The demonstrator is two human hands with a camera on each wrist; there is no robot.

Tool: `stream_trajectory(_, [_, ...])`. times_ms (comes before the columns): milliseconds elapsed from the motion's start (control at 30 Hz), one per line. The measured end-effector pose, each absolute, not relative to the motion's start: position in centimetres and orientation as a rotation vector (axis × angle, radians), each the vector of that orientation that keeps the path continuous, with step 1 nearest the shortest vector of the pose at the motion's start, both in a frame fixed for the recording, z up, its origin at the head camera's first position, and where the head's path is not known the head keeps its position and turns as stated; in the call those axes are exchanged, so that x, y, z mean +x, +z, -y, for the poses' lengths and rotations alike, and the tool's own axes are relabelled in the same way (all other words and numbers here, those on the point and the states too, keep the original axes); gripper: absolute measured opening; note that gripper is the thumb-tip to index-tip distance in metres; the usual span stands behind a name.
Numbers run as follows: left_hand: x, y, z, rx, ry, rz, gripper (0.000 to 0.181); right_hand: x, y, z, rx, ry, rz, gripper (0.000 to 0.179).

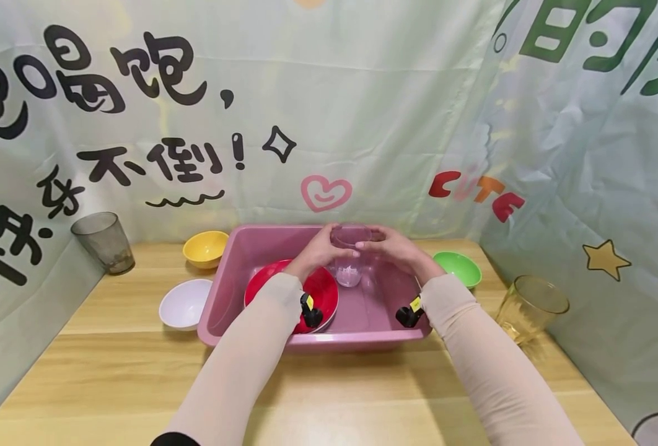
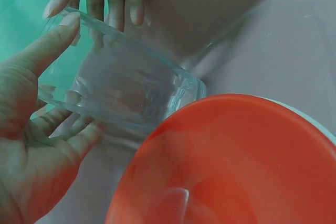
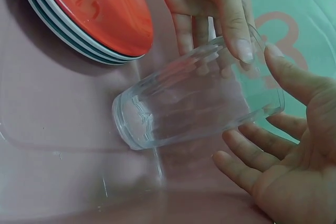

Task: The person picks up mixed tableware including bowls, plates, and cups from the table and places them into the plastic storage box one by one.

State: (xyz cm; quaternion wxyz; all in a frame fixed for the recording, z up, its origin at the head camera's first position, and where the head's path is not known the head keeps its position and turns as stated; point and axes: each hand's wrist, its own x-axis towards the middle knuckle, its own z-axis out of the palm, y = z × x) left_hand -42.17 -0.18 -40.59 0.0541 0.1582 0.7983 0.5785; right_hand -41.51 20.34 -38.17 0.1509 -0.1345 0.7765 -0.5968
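A clear drinking glass [image 1: 348, 269] stands roughly upright inside the pink basin [image 1: 379, 337]; I cannot tell whether its base touches the floor. My left hand [image 1: 319, 251] holds it near the rim, the thumb on the near side and the fingers behind. From the other side my right hand [image 1: 398, 251] also holds the glass, its thumb and spread fingers about the rim. Both wrist views show the clear walls between the hands. Beside the glass, a stack of plates with a red plate [image 3: 105, 9] on top leans in the basin's left part, below my left forearm.
Left of the basin are a yellow bowl [image 1: 206, 249], a white bowl [image 1: 186, 304] and a grey tinted glass [image 1: 103, 243]. At the right are a green bowl [image 1: 458, 268] and a large amber glass [image 1: 532, 308]. A printed cloth [image 1: 362, 124] hangs behind the wooden table [image 1: 351, 396].
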Motion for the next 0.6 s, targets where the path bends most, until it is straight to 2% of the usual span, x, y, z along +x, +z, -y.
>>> stream_trajectory(233, [-42.14, -40.24, 0.18, 0.475, 1.76, -2.418, 0.082, -41.43, -37.83, -20.46, -0.401, -1.71, -2.221, 0.068])
stream_trajectory(600, [-41.71, -40.37, 0.05, 0.467, 1.731, -2.442, 0.09, -40.95, -37.63, -20.32, -0.398, -1.619, -2.316, 0.067])
